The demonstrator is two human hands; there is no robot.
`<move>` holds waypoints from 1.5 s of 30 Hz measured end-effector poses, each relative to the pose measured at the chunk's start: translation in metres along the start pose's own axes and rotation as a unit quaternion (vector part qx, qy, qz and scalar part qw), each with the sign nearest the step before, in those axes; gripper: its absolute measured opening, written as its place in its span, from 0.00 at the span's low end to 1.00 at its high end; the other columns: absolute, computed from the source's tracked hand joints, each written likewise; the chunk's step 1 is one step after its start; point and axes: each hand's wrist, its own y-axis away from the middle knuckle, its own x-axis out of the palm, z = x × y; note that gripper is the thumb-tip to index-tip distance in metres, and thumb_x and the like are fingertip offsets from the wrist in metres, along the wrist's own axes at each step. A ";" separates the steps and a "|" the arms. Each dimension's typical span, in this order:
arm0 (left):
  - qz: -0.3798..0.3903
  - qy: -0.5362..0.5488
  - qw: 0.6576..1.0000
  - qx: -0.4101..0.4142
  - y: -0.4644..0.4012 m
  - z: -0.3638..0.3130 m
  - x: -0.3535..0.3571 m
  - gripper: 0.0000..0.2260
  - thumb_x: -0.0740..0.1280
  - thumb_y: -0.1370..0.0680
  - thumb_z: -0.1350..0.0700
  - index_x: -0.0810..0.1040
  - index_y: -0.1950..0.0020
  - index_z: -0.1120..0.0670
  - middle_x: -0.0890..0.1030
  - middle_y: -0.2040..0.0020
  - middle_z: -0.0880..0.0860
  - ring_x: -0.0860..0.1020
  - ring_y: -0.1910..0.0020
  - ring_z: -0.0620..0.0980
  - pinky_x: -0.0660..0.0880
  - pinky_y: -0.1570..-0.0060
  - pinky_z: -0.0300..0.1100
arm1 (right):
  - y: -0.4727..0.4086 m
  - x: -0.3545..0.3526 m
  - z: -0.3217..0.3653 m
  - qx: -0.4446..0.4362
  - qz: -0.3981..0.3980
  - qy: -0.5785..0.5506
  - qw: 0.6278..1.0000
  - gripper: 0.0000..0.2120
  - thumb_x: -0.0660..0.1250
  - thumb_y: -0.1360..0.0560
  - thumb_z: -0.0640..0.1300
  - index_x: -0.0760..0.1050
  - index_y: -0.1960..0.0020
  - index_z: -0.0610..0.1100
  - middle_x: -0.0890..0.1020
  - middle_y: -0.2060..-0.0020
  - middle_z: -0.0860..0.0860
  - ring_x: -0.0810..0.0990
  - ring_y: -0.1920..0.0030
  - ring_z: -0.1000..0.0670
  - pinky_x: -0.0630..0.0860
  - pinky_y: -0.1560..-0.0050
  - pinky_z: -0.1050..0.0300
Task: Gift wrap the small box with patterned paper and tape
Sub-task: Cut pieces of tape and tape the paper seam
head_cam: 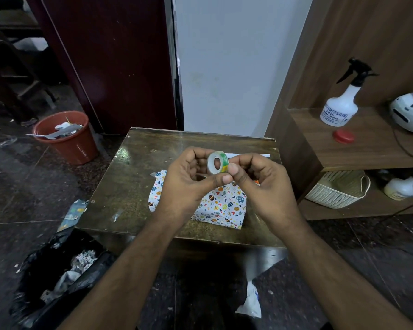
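Observation:
A roll of clear tape [218, 162] with a green and yellow core is held up above the small brown table [134, 186]. My left hand [188, 179] grips the roll from the left, thumb under it. My right hand [255, 179] pinches the roll's right edge with thumb and curled fingers. Beneath both hands lies white patterned paper [222, 206] printed with coloured eggs and hearts, folded over something. The small box itself is hidden under the paper and my hands.
An orange bin [69, 144] with scraps stands left of the table. A black rubbish bag [57, 277] sits at front left. To the right is a wooden shelf [367, 148] with a white spray bottle [341, 106], a red lid [343, 136] and a cream basket [336, 189].

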 end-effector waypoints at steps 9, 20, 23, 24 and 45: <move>0.022 -0.013 0.999 0.025 -0.002 0.003 0.001 0.33 0.81 0.32 0.63 0.73 0.30 0.53 0.83 0.39 0.52 0.83 0.45 0.50 0.82 0.49 0.45 | -0.002 0.001 -0.001 0.018 -0.006 0.009 1.000 0.03 0.74 0.22 0.45 0.84 0.54 0.46 0.87 0.60 0.53 0.83 0.57 0.52 0.79 0.50 0.48; 0.016 -0.278 0.953 0.122 0.004 0.001 -0.003 0.16 0.80 0.28 0.60 0.85 0.41 0.53 0.80 0.52 0.43 0.75 0.63 0.33 0.67 0.64 0.25 | -0.002 -0.001 -0.003 0.013 0.015 0.076 0.997 0.06 0.72 0.20 0.44 0.81 0.56 0.47 0.85 0.63 0.53 0.82 0.59 0.52 0.76 0.54 0.57; -0.011 -0.307 0.943 0.131 0.003 -0.003 -0.006 0.15 0.81 0.28 0.55 0.85 0.42 0.52 0.81 0.51 0.43 0.78 0.59 0.38 0.68 0.60 0.27 | -0.001 -0.001 -0.002 -0.025 0.015 0.133 0.991 0.07 0.70 0.19 0.45 0.80 0.55 0.47 0.83 0.60 0.55 0.81 0.55 0.51 0.77 0.51 0.53; -0.028 -0.306 0.944 0.122 0.002 -0.004 -0.007 0.14 0.81 0.28 0.53 0.85 0.45 0.52 0.82 0.52 0.43 0.79 0.58 0.40 0.71 0.60 0.29 | 0.000 -0.001 -0.002 -0.039 0.010 0.144 0.989 0.07 0.69 0.18 0.46 0.79 0.55 0.48 0.83 0.60 0.56 0.80 0.54 0.51 0.77 0.51 0.51; 0.017 -0.150 0.988 -0.007 0.005 -0.002 0.012 0.16 0.73 0.22 0.47 0.79 0.56 0.61 0.84 0.65 0.57 0.83 0.67 0.55 0.80 0.69 0.51 | -0.001 0.008 0.008 -0.028 -0.082 0.003 0.996 0.05 0.69 0.19 0.40 0.79 0.54 0.44 0.82 0.61 0.57 0.81 0.58 0.57 0.76 0.53 0.57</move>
